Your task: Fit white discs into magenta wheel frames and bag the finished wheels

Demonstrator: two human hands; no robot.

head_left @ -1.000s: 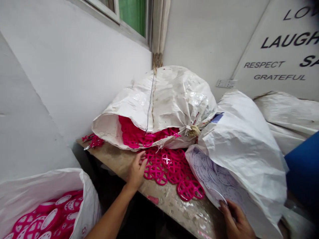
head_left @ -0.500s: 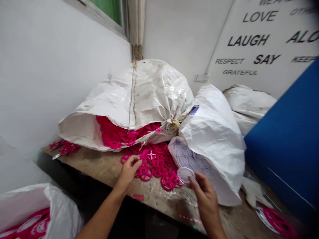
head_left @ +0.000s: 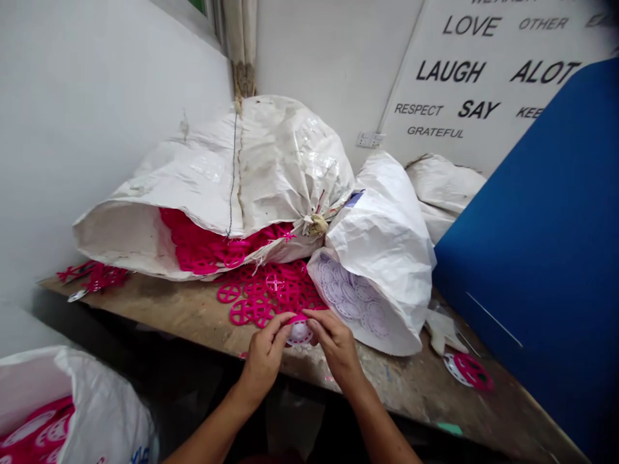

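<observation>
My left hand [head_left: 264, 353] and my right hand [head_left: 340, 348] meet above the table's front edge. Their fingers are closed on opposite sides of a white plastic disc [head_left: 300, 333] and a pink plastic ring [head_left: 298, 318] held together; pink shows along the upper edge. My fingers partly cover both pieces. Just beyond lies a heap of pink spoked plastic rings [head_left: 254, 306]. To its right, many white plastic discs [head_left: 351, 293] show in the mouth of a white sack [head_left: 387, 235].
A large white sack [head_left: 193, 174] with pink pieces lies open at the back left of the table [head_left: 178, 308]. Another sack [head_left: 104, 393] with pink-and-white discs stands lower left. A blue panel [head_left: 541, 258] borders the right, near a pink-and-white pair [head_left: 468, 370].
My hands, apart before, have come together. The white disc from my right hand is now against a pink ring, held by both hands. The camera view has shifted right.
</observation>
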